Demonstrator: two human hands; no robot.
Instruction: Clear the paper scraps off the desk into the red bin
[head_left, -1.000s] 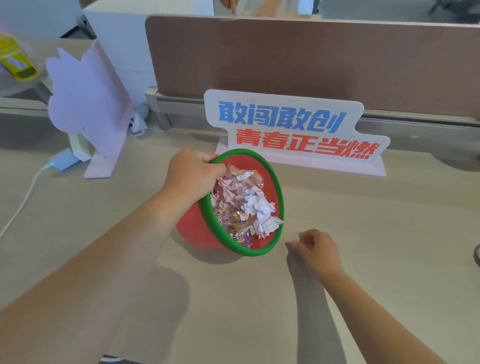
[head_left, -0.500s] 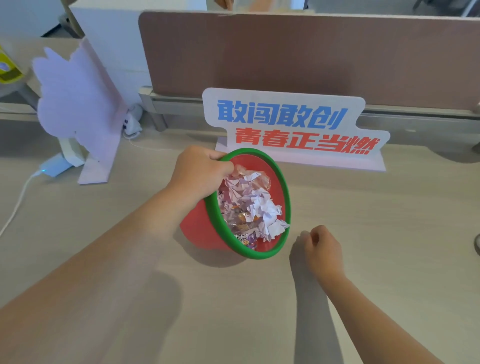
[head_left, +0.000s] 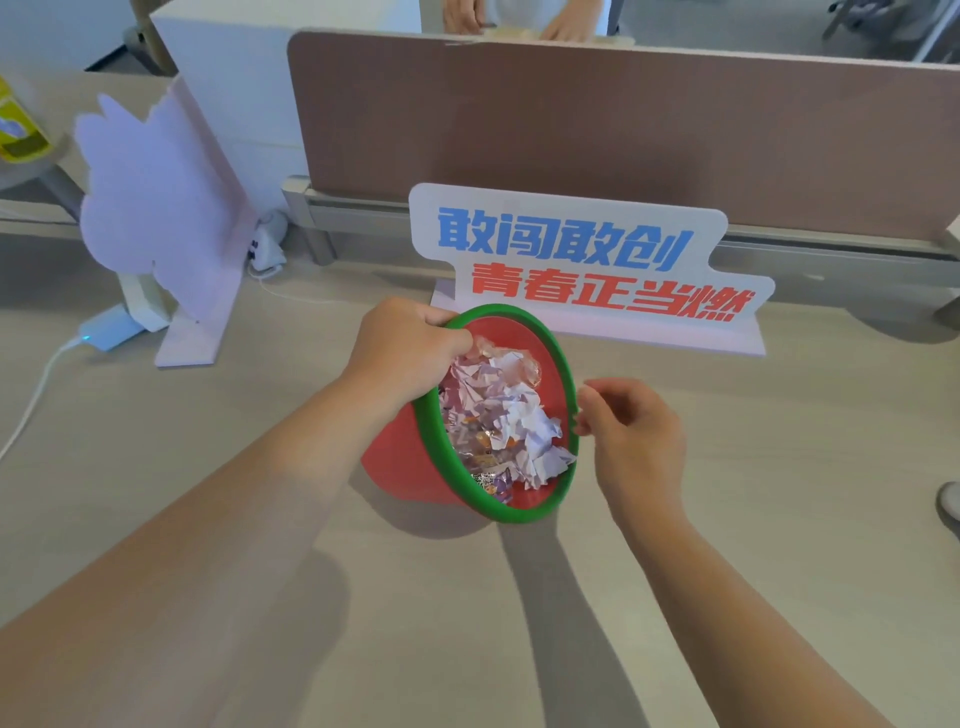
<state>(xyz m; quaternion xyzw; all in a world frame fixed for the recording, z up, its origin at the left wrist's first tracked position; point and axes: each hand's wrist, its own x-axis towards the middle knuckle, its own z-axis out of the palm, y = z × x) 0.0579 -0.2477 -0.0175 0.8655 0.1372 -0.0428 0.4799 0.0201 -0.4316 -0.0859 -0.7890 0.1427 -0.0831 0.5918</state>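
The red bin (head_left: 400, 457) with a green rim (head_left: 565, 364) stands tilted toward me on the beige desk (head_left: 779, 493). Crumpled white and purple paper scraps (head_left: 498, 415) and some wrappers fill it. My left hand (head_left: 400, 343) grips the rim at its upper left and holds the bin tipped. My right hand (head_left: 634, 431) hovers at the right side of the rim, thumb and forefinger slightly apart, and I see nothing between them. No loose scraps show on the desk surface around the bin.
A white sign with blue and red characters (head_left: 571, 260) stands just behind the bin. A pink cut-out board (head_left: 156, 208) and a white charger with its cable (head_left: 109, 327) sit at the left. A brown divider (head_left: 623, 130) closes the desk's far edge; another person's hands (head_left: 462, 15) show beyond it.
My right hand has lifted from the desk at the bin's lower right up to the rim, and its fingers have spread. The left hand keeps the bin tilted.
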